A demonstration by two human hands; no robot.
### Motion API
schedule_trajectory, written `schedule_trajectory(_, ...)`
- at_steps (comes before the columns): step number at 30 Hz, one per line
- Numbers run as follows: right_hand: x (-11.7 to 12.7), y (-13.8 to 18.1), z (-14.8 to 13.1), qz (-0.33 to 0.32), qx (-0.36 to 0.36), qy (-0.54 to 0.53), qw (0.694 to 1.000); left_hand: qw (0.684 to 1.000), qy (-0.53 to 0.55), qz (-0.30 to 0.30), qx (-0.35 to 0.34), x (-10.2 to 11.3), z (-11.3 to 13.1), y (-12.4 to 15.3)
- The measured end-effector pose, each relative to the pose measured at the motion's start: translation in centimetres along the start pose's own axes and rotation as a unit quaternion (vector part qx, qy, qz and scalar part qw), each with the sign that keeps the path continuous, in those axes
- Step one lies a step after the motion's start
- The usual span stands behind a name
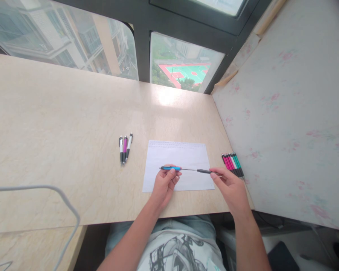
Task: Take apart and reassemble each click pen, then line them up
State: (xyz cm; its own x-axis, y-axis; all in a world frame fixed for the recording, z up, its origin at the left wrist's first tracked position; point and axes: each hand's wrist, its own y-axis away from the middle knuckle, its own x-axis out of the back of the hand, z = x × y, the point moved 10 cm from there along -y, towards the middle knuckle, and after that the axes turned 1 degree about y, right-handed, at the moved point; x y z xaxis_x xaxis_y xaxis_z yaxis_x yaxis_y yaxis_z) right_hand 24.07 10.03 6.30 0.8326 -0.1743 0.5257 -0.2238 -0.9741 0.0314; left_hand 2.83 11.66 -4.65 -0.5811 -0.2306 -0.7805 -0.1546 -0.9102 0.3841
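Observation:
My left hand (166, 183) is closed around the blue barrel of a pen (171, 168), held level above a white sheet of paper (177, 158). My right hand (228, 184) pinches the pen's black tip section (203, 171), which is pulled apart from the barrel. A thin refill shows between the two parts. Both hands hover over the paper's lower half on the beige table (59, 124).
Three pens (125, 149) lie side by side left of the paper. A row of several pink, white and green pens (232, 164) lies at the table's right edge beside a pale flowered wall (293, 113). A white cable (59, 195) loops at lower left. Windows stand behind the table.

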Motion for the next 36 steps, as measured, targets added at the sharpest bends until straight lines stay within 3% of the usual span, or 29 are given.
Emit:
schedule_trajectory(22,-3.8,0.3,-2.0,-0.028,0.038,0.028,0.998,0.999,-0.036,0.0,0.036,-0.4,-0.8,0.4)
schedule_trajectory(36,-4.0,0.7,-2.4,-0.039,0.043,0.042,0.997,0.998,-0.052,-0.008,0.028,-0.5,-0.7,0.4)
